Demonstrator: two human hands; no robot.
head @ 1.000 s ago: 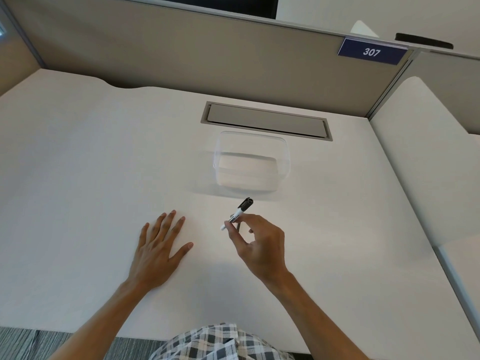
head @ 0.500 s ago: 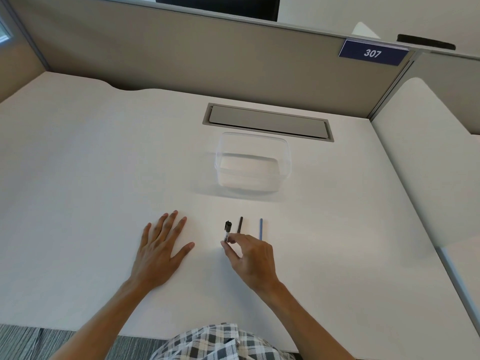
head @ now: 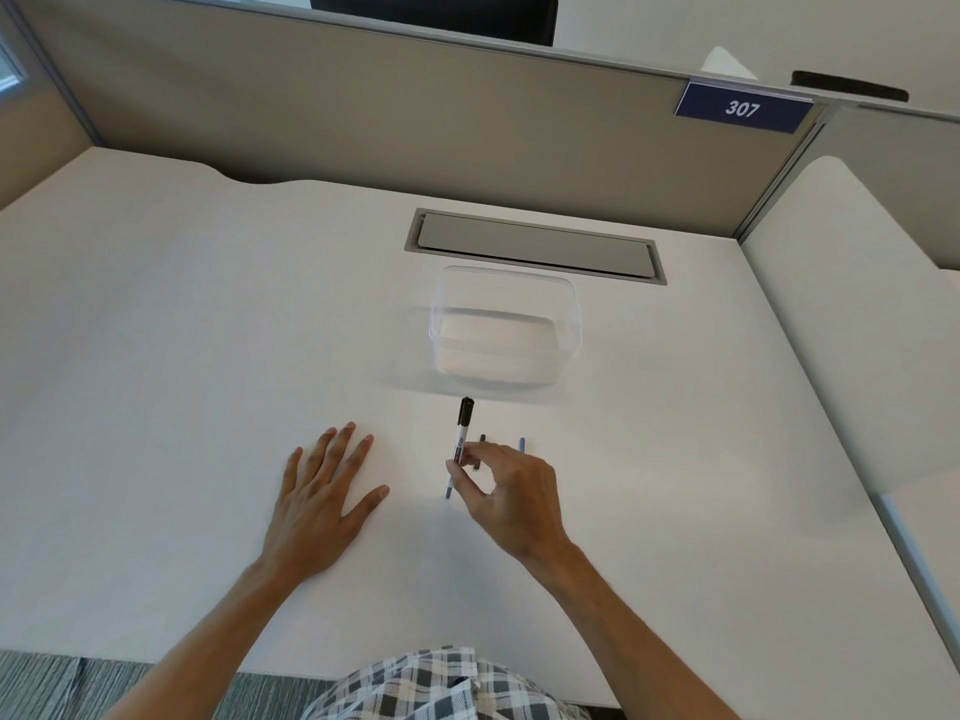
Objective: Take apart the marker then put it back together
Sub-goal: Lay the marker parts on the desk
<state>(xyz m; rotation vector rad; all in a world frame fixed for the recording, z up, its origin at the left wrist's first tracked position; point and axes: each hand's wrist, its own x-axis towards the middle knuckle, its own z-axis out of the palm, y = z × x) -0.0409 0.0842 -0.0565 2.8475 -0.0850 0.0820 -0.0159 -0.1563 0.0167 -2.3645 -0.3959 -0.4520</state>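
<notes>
A white marker (head: 462, 433) with a black cap stands nearly upright, its lower tip on the white desk. My right hand (head: 506, 496) pinches its barrel between thumb and fingertips. Just right of it, two thin pieces lie on the desk: a dark one (head: 482, 439) and a blue one (head: 521, 445), both partly hidden by my fingers. My left hand (head: 322, 496) lies flat on the desk, fingers spread, holding nothing, a hand's width left of the marker.
A clear plastic box (head: 504, 330) stands behind the marker. Farther back a grey cable hatch (head: 535, 249) is set into the desk. Beige partition walls with a "307" sign (head: 743, 109) close the back and right. The desk's front edge is near my body.
My right hand brought the marker down from a tilted hold in the air; the marker now stands more upright, tip on the desk. The left hand has not moved.
</notes>
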